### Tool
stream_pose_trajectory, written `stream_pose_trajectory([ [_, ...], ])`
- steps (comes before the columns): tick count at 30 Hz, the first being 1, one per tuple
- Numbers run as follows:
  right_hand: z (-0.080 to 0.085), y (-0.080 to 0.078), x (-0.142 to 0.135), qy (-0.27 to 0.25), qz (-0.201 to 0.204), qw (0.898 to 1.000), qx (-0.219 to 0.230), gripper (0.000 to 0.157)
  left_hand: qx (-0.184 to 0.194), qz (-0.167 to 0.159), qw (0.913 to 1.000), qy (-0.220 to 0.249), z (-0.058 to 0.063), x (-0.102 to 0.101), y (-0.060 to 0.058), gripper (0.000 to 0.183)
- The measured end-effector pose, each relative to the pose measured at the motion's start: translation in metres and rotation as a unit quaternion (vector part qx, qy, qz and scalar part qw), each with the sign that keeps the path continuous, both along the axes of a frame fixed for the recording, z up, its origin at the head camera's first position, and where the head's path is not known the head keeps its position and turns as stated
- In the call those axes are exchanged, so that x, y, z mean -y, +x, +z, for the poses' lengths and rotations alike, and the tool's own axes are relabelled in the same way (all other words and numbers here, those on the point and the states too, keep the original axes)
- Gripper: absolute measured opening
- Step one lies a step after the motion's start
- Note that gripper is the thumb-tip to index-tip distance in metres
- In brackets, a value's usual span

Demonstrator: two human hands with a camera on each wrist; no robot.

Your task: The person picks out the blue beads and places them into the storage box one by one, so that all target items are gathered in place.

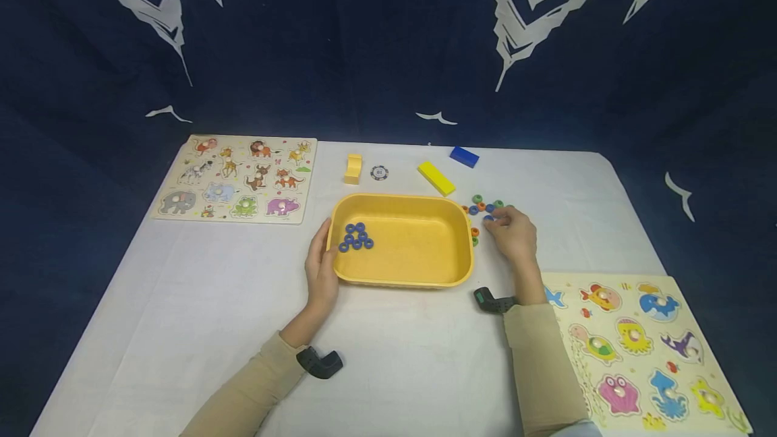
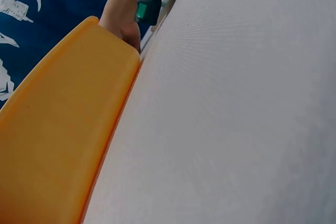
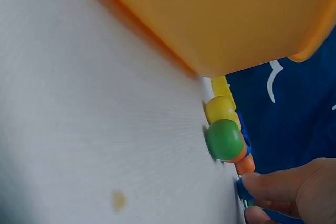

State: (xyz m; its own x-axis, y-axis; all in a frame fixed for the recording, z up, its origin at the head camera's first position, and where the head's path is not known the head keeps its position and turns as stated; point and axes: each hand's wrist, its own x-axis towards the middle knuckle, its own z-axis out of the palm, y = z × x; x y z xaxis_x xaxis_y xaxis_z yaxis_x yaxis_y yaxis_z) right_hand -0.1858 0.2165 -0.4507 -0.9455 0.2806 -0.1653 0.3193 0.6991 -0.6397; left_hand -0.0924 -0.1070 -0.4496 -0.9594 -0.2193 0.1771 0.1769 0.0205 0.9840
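Note:
A yellow tray [image 1: 419, 278] lies on the white table, with several blue ring beads [image 1: 357, 244] inside at its left end. My left hand [image 1: 322, 268] grips the tray's left side, thumb at the rim and fingers along the outer wall. In the left wrist view that hand is hidden, while the tray wall [image 2: 68, 129] fills the left. Past the tray's right end, my right hand [image 1: 514, 229] pinches a blue bead [image 3: 243, 188] between thumb and fingertips. Green, orange and blue beads [image 1: 477, 199] cluster around it; a green bead [image 3: 224, 139] shows nearer in the right wrist view.
Behind the tray are a yellow arched block [image 1: 353, 169], a patterned chip [image 1: 379, 172], a bright yellow block [image 1: 436, 179] and a blue block [image 1: 464, 156]. An animal puzzle board [image 1: 239, 177] lies back left. A sea-animal board [image 1: 646, 356] is at front right, partly under the right forearm.

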Motion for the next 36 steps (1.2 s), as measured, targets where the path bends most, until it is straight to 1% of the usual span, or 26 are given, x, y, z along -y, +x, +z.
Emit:
stream_pose_trajectory([
  [2,0.0,0.0,0.0,0.013,0.004,1.0,0.001,0.032,0.001,-0.002,1.0,-0.002,-0.001,0.0,0.0,0.05],
  [4,-0.001,0.0,0.0,0.015,0.003,1.0,-0.005,0.031,0.001,-0.004,1.0,-0.001,-0.001,0.0,0.001,0.05],
  [5,-0.002,-0.001,-0.001,0.012,0.004,1.0,-0.013,0.033,0.001,-0.005,1.0,-0.001,-0.001,0.0,0.001,0.05],
  [7,-0.013,-0.006,-0.006,0.023,0.0,0.999,-0.044,0.034,0.001,-0.004,1.0,0.001,-0.001,0.0,0.001,0.05],
  [9,-0.029,-0.015,-0.012,0.029,-0.003,0.996,-0.09,0.038,0.003,-0.003,1.0,-0.002,-0.001,0.0,0.001,0.05],
  [12,-0.052,-0.032,-0.016,0.029,0.01,0.988,-0.151,0.042,0.003,-0.001,1.0,-0.004,0.0,0.001,0.001,0.05],
  [13,-0.055,-0.036,-0.014,0.02,0.024,0.985,-0.167,0.043,0.003,0.0,1.0,-0.005,0.0,0.002,0.001,0.05],
  [15,-0.021,-0.025,0.009,-0.017,0.063,0.985,-0.161,0.038,0.0,0.0,1.0,-0.004,0.0,0.002,0.001,0.05],
  [17,0.016,-0.01,0.036,-0.045,0.107,0.983,-0.145,0.031,-0.005,0.002,1.0,-0.002,0.0,0.002,0.001,0.05],
  [20,0.067,0.014,0.076,-0.071,0.167,0.978,-0.107,0.021,-0.006,0.002,1.0,-0.001,0.0,0.001,0.001,0.05],
  [23,0.062,0.011,0.096,-0.047,0.208,0.972,-0.096,0.019,-0.002,0.0,1.0,0.0,0.0,0.001,0.001,0.05],
  [26,0.054,0.008,0.114,-0.001,0.237,0.969,-0.072,0.018,-0.001,-0.002,1.0,0.0,0.001,0.001,0.001,0.05],
  [28,0.049,0.006,0.126,0.02,0.255,0.965,-0.055,0.017,-0.002,-0.003,1.0,0.0,0.001,0.0,0.001,0.05],
  [32,0.039,0.002,0.147,0.03,0.288,0.957,-0.033,0.017,-0.002,0.0,1.0,-0.003,0.001,0.0,0.002,0.05],
  [36,0.03,-0.001,0.162,0.04,0.302,0.952,-0.018,0.016,-0.003,0.002,1.0,-0.002,0.002,0.0,0.001,0.049],
])
